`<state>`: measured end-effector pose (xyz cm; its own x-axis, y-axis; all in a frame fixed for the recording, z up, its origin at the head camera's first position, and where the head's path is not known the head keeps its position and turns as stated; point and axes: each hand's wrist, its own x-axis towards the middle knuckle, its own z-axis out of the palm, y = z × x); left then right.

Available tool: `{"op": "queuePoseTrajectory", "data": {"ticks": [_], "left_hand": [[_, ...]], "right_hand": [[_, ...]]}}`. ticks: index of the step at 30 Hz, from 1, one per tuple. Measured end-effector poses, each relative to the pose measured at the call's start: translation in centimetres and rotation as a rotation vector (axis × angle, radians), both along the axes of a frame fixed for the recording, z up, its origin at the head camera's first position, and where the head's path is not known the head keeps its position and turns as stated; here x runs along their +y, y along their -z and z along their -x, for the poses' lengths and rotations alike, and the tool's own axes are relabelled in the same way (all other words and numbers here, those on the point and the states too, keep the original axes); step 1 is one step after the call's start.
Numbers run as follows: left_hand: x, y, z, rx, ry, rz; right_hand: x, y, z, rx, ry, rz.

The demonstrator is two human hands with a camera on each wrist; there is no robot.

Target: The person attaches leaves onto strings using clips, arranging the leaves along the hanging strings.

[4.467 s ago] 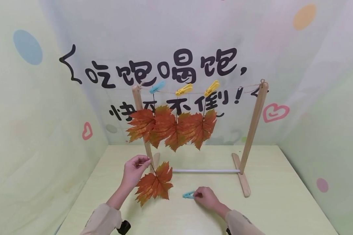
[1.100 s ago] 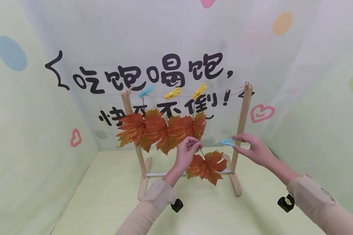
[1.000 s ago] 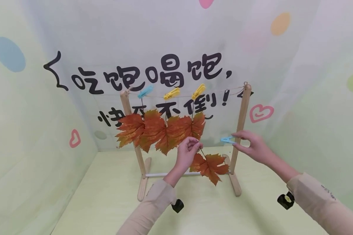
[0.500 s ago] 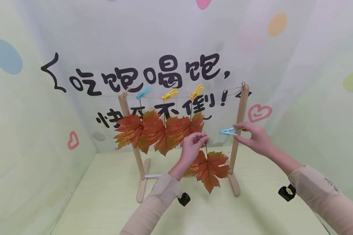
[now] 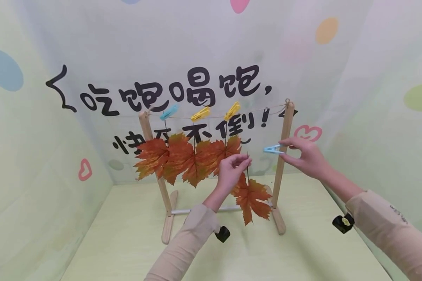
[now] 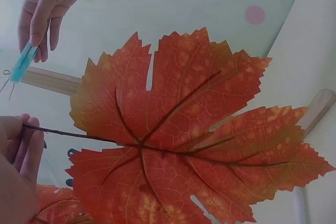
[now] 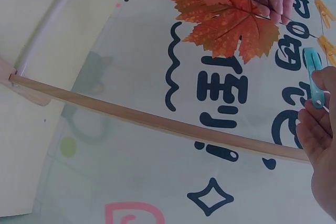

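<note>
My left hand [image 5: 230, 173] pinches the thin stem of an orange-red artificial maple leaf [image 5: 253, 199], which hangs below the fingers; the left wrist view shows that leaf [image 6: 178, 145] large, its stem between thumb and fingers. To the right, my right hand [image 5: 307, 158] holds a light blue clothespin [image 5: 272, 149] by its handle ends, its tip pointing left, in front of the right post. Apart from the string [image 5: 260, 110], both hands are below it. Three similar leaves [image 5: 195, 162] hang from the string by a blue clothespin [image 5: 169, 112] and two yellow clothespins [image 5: 200, 114].
The string is tied between two wooden posts, left [image 5: 145, 127] and right [image 5: 286, 125], with a white crossbar [image 5: 181, 212] low between their feet. The frame stands on a pale table [image 5: 126, 234]. Behind it hangs a printed backdrop [image 5: 154, 39] with black lettering.
The left hand has carried the leaf from the left side rightward and up. The right hand has lifted the blue clothespin off the table to near the right post; both hands are still rising slightly.
</note>
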<state>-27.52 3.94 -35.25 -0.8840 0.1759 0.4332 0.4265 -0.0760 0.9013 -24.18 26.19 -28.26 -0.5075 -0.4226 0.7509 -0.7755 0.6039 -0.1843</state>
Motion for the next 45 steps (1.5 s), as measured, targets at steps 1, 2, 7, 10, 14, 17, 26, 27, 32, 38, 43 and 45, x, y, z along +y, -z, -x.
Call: {"op": "queuePoseTrajectory", "data": {"ticks": [1,2,7,10,14,17,26,27,32,38,43,45], "left_hand": [[0.0,-0.1,0.0,-0.004,0.001,0.001],[0.1,-0.2,0.1,-0.007,0.002,0.002],[0.5,-0.8,0.5,-0.023,0.017,0.010],[0.7,-1.5,0.6,-0.029,0.029,0.011],[0.8,-3.3,0.0,-0.023,0.049,0.008],[0.7,-4.6,-0.3,-0.013,0.058,0.009],[1.7,-5.3,2.2,0.024,0.045,-0.084],[1.9,-5.3,2.5,0.027,0.041,-0.093],[2.4,-5.5,3.4,0.059,0.018,-0.098],[2.6,-6.4,3.8,0.064,-0.007,-0.097],[2.9,-7.0,4.0,0.048,-0.022,-0.098],[3.0,-7.3,4.0,0.045,-0.026,-0.098]], "right_hand": [[0.0,-0.1,0.0,0.003,0.006,-0.001],[0.0,-0.1,0.0,0.005,0.014,-0.001],[0.0,-0.8,0.1,-0.005,0.058,0.009],[-0.1,-1.3,0.2,-0.013,0.069,0.039],[-0.1,-2.0,0.4,0.033,0.067,0.062],[-0.2,-2.6,0.5,0.063,0.070,0.057],[-0.8,-4.4,0.8,-0.050,0.130,0.102],[-0.8,-4.6,0.8,-0.069,0.133,0.118],[-1.0,-5.8,1.2,-0.093,0.151,0.142],[-1.3,-7.2,1.4,-0.064,0.169,0.104],[-1.5,-7.8,1.6,-0.050,0.182,0.092],[-1.5,-7.9,1.7,-0.047,0.184,0.092]]}}
